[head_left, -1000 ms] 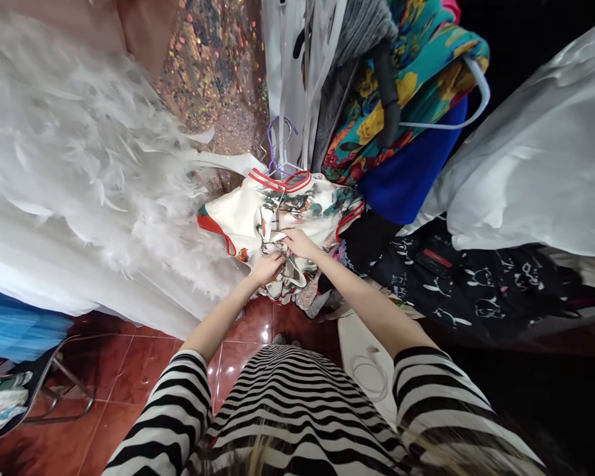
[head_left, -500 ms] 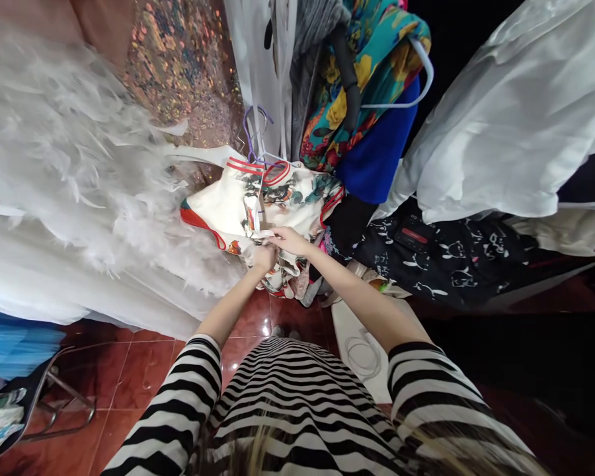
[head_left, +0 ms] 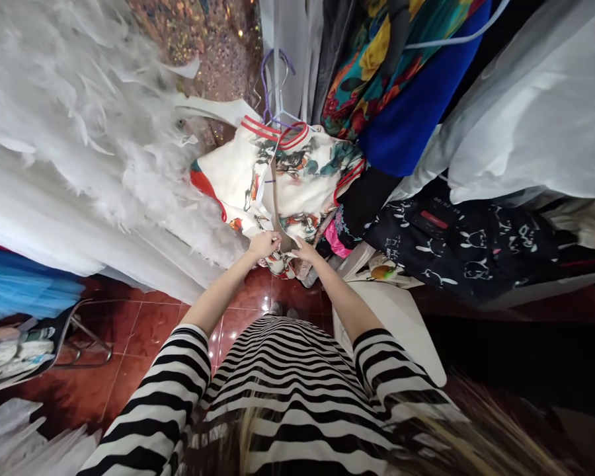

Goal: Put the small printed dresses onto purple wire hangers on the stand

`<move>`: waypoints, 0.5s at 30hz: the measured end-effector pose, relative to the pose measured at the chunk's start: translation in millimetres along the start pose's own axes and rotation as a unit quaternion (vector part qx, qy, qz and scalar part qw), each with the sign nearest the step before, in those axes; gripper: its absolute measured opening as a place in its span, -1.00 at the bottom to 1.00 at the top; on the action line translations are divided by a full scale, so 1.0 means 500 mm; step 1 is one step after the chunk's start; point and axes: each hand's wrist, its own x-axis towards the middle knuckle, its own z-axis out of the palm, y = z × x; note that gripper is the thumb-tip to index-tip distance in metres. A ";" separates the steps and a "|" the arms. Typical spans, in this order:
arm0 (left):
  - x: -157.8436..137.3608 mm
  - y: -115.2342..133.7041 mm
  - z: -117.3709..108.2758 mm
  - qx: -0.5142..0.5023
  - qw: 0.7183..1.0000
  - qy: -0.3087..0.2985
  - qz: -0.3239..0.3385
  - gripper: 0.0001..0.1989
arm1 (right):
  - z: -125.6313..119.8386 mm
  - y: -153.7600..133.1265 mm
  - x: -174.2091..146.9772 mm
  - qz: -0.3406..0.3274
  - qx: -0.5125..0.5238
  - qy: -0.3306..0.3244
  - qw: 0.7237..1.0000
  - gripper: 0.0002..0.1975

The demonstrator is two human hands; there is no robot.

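1. The left hand (head_left: 264, 243) is closed in a pinch on the lower front of the printed dress (head_left: 297, 182), at the left side of the open slit that runs down its middle.
2. The right hand (head_left: 305, 251) is closed on the same dress just across the slit; the two hands are near each other, almost touching.
3. The dress is cream with a dark floral print and red piping at collar and armholes. It hangs on a purple hanger (head_left: 272, 73) in the middle of a crowded rack, its hem bunched at the hands.
4. The slit gapes from the collar down to the hands, showing a tan lining strip.
5. Touching the dress's left side is a white feather gown (head_left: 79, 132), which fills the upper left.
6. Behind the hanger is a sequin fabric (head_left: 213, 39).
7. On the dress's right hang a bright floral garment (head_left: 377, 59) and a blue garment (head_left: 411, 125), the blue one just beside the dress's shoulder.
8. Further right are a black printed cloth (head_left: 466, 244) and, above it, a white cover (head_left: 535, 119).
9. Below the hands is a glossy red tile floor (head_left: 143, 330); a blue tulle piece (head_left: 20, 291) lies at its left edge.
10. Both arms wear striped sleeves (head_left: 178, 370).
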 end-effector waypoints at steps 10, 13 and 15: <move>-0.051 0.015 0.003 -0.019 1.000 -0.015 0.001 -0.72 | 0.031 0.024 -0.024 0.101 0.081 -0.007 0.992 -0.59; -0.060 0.029 0.007 -0.008 1.000 -0.004 -0.008 -0.73 | 0.043 0.035 -0.028 0.106 0.088 -0.001 0.990 -0.70; -0.068 0.033 0.009 -0.023 1.000 -0.003 -0.003 -0.72 | 0.058 0.042 -0.032 0.108 0.096 0.002 0.990 -0.79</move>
